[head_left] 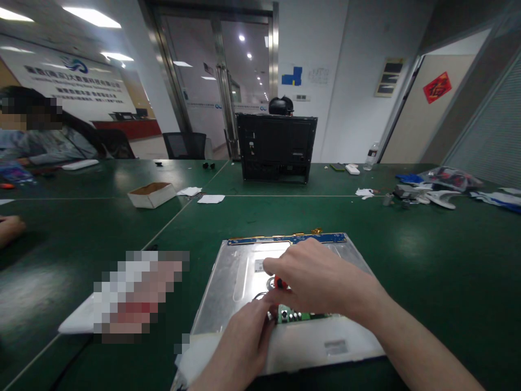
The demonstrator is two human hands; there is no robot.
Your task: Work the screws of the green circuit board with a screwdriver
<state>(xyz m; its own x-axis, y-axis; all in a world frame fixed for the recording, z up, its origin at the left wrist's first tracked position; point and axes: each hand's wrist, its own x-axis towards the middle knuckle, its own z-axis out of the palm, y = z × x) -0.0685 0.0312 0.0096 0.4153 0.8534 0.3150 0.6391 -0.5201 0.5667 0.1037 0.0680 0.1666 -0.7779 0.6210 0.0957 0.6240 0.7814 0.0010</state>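
A flat silver metal display panel (220, 282) lies on the table before me, a blue circuit strip (256, 240) along its far edge. My right hand (313, 271) is closed around a small red-and-black screwdriver (280, 282), mostly covered by the fingers. Close below it, the fingers of my left hand (248, 331) are drawn together at the edge of a green circuit board (291, 315); what they pinch is hidden. Part of a dark cable (259, 296) shows beside the left fingers. The screwdriver's tip is out of sight.
A black monitor-like housing (279, 146) stands across the green table (195, 222), a person behind it. An open box (151, 195) sits left of it. Metal parts and bags (411, 193) lie at right. Another person's hand (10, 229) rests at the left edge.
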